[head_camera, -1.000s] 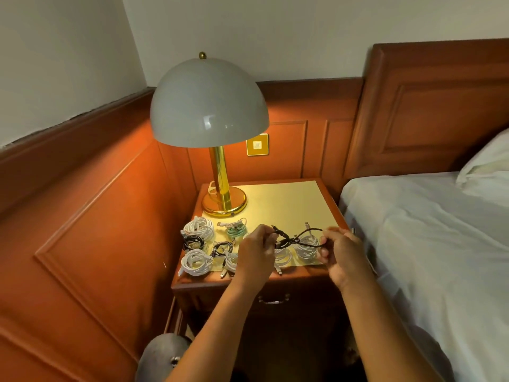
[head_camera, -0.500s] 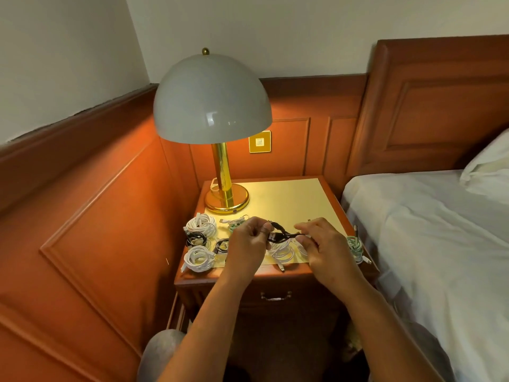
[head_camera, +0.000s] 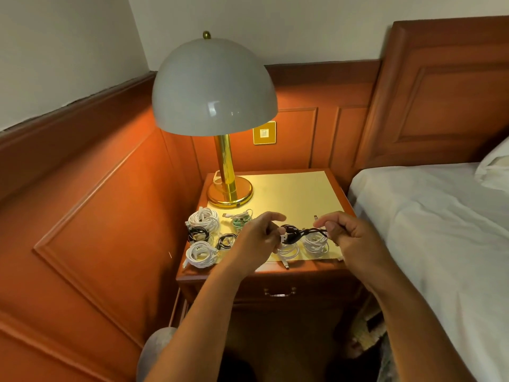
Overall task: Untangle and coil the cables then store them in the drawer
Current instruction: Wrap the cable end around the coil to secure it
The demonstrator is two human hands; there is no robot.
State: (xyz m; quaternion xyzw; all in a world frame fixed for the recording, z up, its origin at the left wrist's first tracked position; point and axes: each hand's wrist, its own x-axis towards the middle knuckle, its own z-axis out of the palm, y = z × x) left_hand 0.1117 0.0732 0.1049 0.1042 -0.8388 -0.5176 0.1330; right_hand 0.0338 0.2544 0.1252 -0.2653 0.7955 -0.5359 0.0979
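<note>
**Black cable held between both hands above table front**

Left hand (head_camera: 256, 241) pinches the coiled end of the black cable (head_camera: 296, 234), fingers curled round the bundle, USB plug poking out below. Right hand (head_camera: 348, 234) grips the cable's other end, fingers curled. Hands sit a short gap apart, cable stretched between them, off the table (head_camera: 297, 188).

Landmark: brass lamp (head_camera: 220, 119), back-left corner of the table.
- Just in front of the lamp base: large white coil (head_camera: 203, 219), small green-and-white coil (head_camera: 239, 220) beside it.
- Further front of the lamp: two small black coils (head_camera: 197, 235) (head_camera: 226, 240), then another white coil (head_camera: 200, 254) at the table edge.
- Front and right of the lamp, under the hands: two more white coils (head_camera: 315, 243) (head_camera: 287, 250).

Drawer (head_camera: 279, 292) is below the table top, closed, handle visible. Bed (head_camera: 440, 216) lies right of the lamp, past the table.
</note>
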